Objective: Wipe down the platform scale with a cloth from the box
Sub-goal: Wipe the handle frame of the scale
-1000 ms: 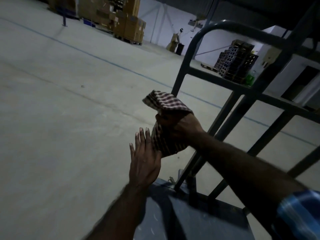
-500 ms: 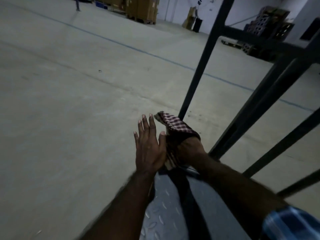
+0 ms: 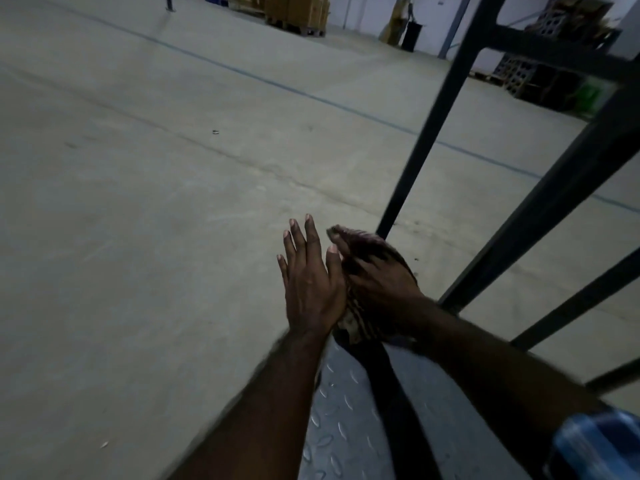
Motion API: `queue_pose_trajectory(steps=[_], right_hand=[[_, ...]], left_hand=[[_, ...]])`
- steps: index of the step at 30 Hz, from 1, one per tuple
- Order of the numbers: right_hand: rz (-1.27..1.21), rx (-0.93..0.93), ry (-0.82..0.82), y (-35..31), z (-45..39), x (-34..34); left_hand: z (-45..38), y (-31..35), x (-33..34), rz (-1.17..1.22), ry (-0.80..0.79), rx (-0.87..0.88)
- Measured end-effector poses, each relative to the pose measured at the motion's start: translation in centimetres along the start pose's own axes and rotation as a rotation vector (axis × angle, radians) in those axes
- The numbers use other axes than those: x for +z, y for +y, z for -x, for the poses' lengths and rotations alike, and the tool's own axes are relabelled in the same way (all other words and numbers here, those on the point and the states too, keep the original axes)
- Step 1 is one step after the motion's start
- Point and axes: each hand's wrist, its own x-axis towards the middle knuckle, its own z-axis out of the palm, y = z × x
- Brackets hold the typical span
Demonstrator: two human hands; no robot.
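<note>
My right hand (image 3: pixel 381 282) is closed on a red-and-white checked cloth (image 3: pixel 360 317), bunched under the palm low at the far corner of the platform scale. The scale's grey tread-plate deck (image 3: pixel 343 427) fills the bottom middle of the head view. Its dark metal rail frame (image 3: pixel 426 133) rises on the right. My left hand (image 3: pixel 311 275) is flat with fingers spread, right beside the cloth on its left, and holds nothing. The box is not in view.
Bare concrete floor (image 3: pixel 138 237) with a thin blue line (image 3: pixel 311 95) spreads to the left and ahead. Stacked cardboard boxes on pallets (image 3: pixel 298 12) stand far back. Dark crates (image 3: pixel 540 71) sit at the back right behind the rail.
Both hands have dropped from mid-height on the rail to the deck corner. The cloth went down with my right hand, and the camera tilted down with them.
</note>
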Motion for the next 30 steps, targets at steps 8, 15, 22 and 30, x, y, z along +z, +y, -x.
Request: queue_pose_trajectory(steps=[8,15,22,30], right_hand=[[0.236,-0.005,-0.170,1.6,-2.3,-2.6],[0.035,0.061,-0.108,-0.8,0.3,1.8],[0.187,-0.141,-0.364,-0.7,0.8,3.0],[0.145,0.016,-0.384,-2.8,1.5,4.6]], left_hand=[[0.0,0.1,-0.1,0.042,-0.004,-0.018],[-0.5,-0.3,-0.8,0.049,0.013,-0.045],[-0.6,-0.6,-0.4,0.053,-0.009,-0.059],[0.1,-0.9,0.3,0.011,-0.032,-0.040]])
